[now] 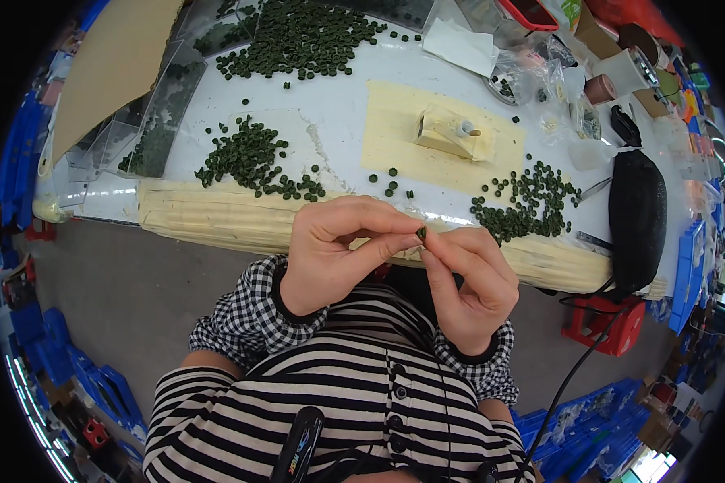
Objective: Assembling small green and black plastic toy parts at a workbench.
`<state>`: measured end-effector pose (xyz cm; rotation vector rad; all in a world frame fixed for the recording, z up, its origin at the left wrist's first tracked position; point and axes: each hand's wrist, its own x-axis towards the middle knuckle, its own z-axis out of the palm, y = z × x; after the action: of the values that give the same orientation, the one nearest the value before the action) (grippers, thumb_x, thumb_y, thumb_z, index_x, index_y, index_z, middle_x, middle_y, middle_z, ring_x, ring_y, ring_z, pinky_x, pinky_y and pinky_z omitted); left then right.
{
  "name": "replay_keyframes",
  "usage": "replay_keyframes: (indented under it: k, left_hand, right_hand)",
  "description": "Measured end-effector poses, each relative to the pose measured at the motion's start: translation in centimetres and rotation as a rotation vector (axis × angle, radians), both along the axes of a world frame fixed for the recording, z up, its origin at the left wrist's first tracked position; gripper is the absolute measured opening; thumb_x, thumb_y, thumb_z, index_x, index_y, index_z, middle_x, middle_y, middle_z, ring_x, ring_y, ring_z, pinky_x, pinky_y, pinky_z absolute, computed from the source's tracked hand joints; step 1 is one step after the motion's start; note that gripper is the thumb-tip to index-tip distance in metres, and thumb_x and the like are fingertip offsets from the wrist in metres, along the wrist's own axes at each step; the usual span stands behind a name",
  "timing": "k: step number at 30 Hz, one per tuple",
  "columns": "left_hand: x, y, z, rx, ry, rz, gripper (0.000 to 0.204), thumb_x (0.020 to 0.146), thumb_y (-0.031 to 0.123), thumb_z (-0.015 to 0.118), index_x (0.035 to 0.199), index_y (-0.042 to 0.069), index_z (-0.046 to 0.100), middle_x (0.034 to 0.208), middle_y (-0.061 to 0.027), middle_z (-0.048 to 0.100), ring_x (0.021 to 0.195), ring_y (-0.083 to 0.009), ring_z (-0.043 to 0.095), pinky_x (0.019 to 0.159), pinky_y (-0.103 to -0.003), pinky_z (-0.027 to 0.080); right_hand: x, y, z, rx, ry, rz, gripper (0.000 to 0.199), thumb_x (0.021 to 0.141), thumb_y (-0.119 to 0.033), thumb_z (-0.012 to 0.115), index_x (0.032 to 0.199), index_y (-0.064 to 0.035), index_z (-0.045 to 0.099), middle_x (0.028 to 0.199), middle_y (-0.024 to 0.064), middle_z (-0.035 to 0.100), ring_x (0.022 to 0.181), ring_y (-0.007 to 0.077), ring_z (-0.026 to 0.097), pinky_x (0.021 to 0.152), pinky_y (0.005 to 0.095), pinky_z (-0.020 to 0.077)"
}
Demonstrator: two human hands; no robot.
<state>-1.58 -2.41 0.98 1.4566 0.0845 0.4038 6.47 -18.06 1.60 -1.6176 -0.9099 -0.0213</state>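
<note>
My left hand (338,249) and my right hand (471,278) meet in front of my chest, just below the table's near edge. Together their fingertips pinch one small dark green round piece (420,233). A loose pile of the same green pieces (254,161) lies on the white table to the left, and another scatter of them (528,201) lies to the right. A much bigger heap (298,36) sits at the far side. A small cream block fixture (447,133) stands on a pale yellow mat (395,149) in the middle.
A black oval pad (636,213) lies at the table's right end, with clear bags and tape rolls (600,88) behind it. Clear plastic trays (149,133) lean at the left. A red stool (608,318) and blue crates (97,378) stand on the floor.
</note>
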Motion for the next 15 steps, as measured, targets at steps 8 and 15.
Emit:
replay_keyframes:
  k: [8,15]
  left_hand:
    - [0.11,0.11,-0.44,0.018,-0.045,-0.029,0.017,0.085,-0.006,0.065,0.1,-0.002,0.07,0.093,-0.0117,0.069,0.082,-0.0116,0.066,0.069,-0.02,0.053]
    - [0.09,0.15,-0.69,-0.165,0.0,-0.082,0.017,0.086,-0.005,0.064,0.103,-0.002,0.069,0.095,-0.0118,0.068,0.079,-0.0103,0.064,0.066,-0.019,0.051]
  right_hand:
    - [0.6,-0.09,-0.11,0.015,-0.086,0.064,0.03,0.069,0.01,0.073,0.098,0.0009,0.072,0.078,0.0081,0.065,0.068,0.0181,0.06,0.059,0.0264,0.046]
    - [0.31,0.22,-0.2,0.042,-0.099,0.023,0.032,0.069,0.012,0.073,0.099,0.0006,0.071,0.078,0.0079,0.064,0.067,0.0185,0.059,0.058,0.0264,0.0456]
